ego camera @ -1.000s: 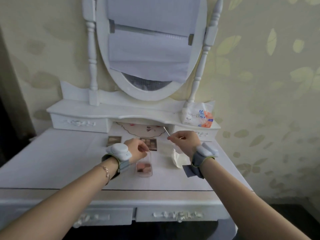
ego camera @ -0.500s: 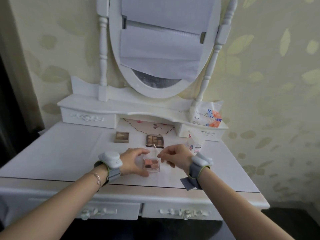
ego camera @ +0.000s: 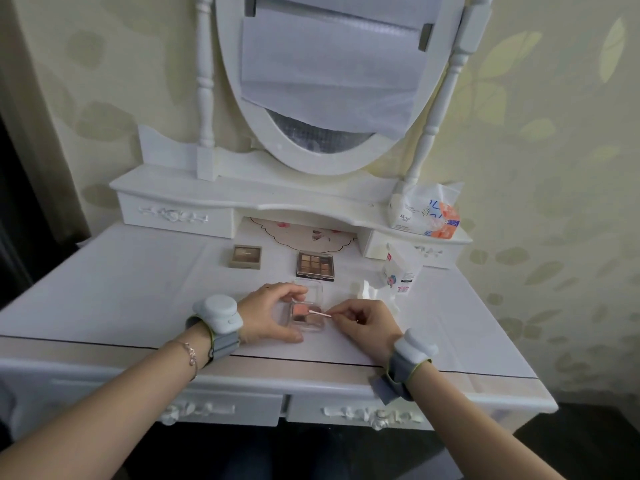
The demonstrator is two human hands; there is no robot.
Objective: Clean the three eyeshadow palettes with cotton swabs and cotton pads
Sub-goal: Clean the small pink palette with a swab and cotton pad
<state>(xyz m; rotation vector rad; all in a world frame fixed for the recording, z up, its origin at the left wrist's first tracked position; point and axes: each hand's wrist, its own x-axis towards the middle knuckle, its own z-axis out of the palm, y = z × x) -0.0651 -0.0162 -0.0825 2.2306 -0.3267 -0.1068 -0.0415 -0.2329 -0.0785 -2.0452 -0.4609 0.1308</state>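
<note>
A small clear palette with pink and brown pans lies open on the dressing table near the front. My left hand grips its left side between thumb and fingers. My right hand pinches a cotton swab whose tip lies on the pink pan. Farther back lie a gold-brown closed palette and a dark palette with several brown pans.
A cotton swab bag stands right of the palettes, with crumpled white cotton beside it. A tissue pack sits on the right shelf. A mirror covered with paper rises behind. The table's front edge is below my wrists.
My right hand has come down and left, bringing the swab from held up in the air onto the pink pan. My left hand has settled round the clear palette.
</note>
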